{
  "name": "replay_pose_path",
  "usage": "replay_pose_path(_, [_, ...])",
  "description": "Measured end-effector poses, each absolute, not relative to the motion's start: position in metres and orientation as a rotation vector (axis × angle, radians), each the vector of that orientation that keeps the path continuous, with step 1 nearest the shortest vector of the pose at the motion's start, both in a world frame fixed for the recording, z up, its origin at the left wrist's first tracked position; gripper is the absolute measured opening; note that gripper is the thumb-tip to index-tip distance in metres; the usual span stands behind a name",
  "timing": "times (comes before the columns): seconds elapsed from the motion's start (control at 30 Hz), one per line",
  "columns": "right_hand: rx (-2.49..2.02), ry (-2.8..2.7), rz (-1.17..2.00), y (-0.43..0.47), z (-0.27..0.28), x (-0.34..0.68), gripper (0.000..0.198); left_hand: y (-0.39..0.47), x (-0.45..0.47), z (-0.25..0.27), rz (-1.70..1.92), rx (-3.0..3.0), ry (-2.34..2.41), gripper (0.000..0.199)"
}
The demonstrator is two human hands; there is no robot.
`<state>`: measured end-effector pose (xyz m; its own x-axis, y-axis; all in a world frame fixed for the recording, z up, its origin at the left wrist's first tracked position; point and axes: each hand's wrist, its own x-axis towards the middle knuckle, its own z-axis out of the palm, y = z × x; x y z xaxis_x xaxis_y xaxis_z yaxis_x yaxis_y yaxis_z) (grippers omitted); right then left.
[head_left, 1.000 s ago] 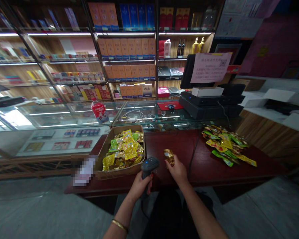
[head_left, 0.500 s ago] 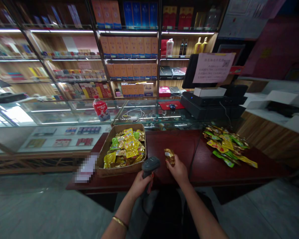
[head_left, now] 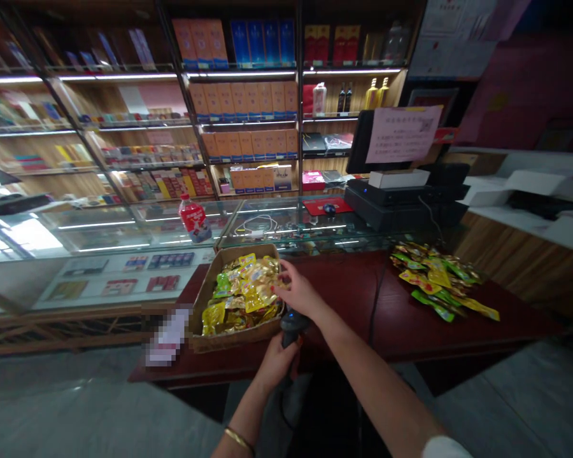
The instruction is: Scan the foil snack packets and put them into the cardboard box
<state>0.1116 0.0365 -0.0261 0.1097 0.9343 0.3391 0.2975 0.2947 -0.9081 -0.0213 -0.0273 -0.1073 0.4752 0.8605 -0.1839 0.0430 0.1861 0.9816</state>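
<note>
My left hand [head_left: 281, 362] is wrapped round the handle of a dark handheld barcode scanner [head_left: 293, 320], close to the front edge of the dark red table. At the right rim of an open cardboard box [head_left: 239, 343], my right hand [head_left: 293, 289] has its thumb and fingers closed on a shiny gold snack packet [head_left: 265, 272]. This packet is over the others in the box. Yellow, green and gold snack packets [head_left: 213, 316] fill the box. My right forearm passes above and to the right of the scanner and hides part of it.
On the table's right side lies a loose pile of snack packets [head_left: 439, 277]. Behind the table, a glass counter [head_left: 286, 222] carries a red-labelled bottle [head_left: 194, 219], a white cable, a mouse [head_left: 329, 208] and a monitor [head_left: 363, 143]. A blurred pale item [head_left: 169, 337] lies left of the box.
My right hand has moved left from the middle of the table to the box, carrying the gold packet. The scanner has shifted slightly right and down. The camera view has tilted up slightly.
</note>
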Motion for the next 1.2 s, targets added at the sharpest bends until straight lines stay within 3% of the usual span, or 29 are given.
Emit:
replay_pose_path(0.2, [-1.720,-1.266,0.273,0.009,-0.051,0.199,0.035,-0.026,-0.022,-0.104,0.693,1.281,0.920,0.037])
replay_pose_path(0.43, [-2.321,-0.756,-0.163,-0.055,-0.076,0.382,0.044,-0.025,-0.021,-0.109,0.687,1.274,0.933,0.042])
replay_pose_path(0.57, [-2.668,-0.886,-0.384,-0.059,-0.106,0.420,0.041,-0.024,-0.022,-0.114,0.699,1.263,0.947,0.042])
replay_pose_path(0.7, [-2.587,-0.984,-0.522,-0.056,-0.116,0.421,0.034,-0.024,-0.023,-0.112,0.681,1.290,0.957,0.042])
replay_pose_path(0.93, [-1.857,-0.786,-0.052,-0.057,-0.094,0.356,0.047,-0.025,-0.023,-0.111,0.667,1.287,0.948,0.044])
replay_pose_path(1.2, [-1.585,-0.757,0.430,-0.028,-0.152,0.210,0.060,-0.027,-0.027,-0.109,0.715,1.235,0.891,0.046])
